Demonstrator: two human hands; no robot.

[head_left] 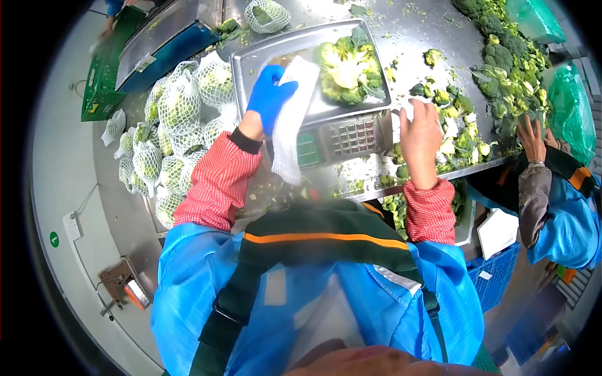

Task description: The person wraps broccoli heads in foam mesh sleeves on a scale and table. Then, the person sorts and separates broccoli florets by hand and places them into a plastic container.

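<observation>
My left hand (271,99), in a blue glove, is closed on a flattened white mesh sleeve (293,119) that hangs over the front rim of a metal scale tray (251,54). On the tray's right side lies a broccoli head (348,70), cut stem facing up. Below the tray sits the scale's keypad (354,136), with a greenish display beside it. My bare right hand (421,139) is right of the tray, fingers apart and bent down over loose broccoli florets (450,116). Whether a fingertip touches a floret I cannot tell.
Several net-wrapped broccoli heads (180,103) are heaped on the left. A green crate (100,88) stands beyond them. Broccoli pieces (498,56) and green plastic bags (572,106) line the right, where a co-worker's hand (532,139) rests. A blue crate (495,276) is below the table.
</observation>
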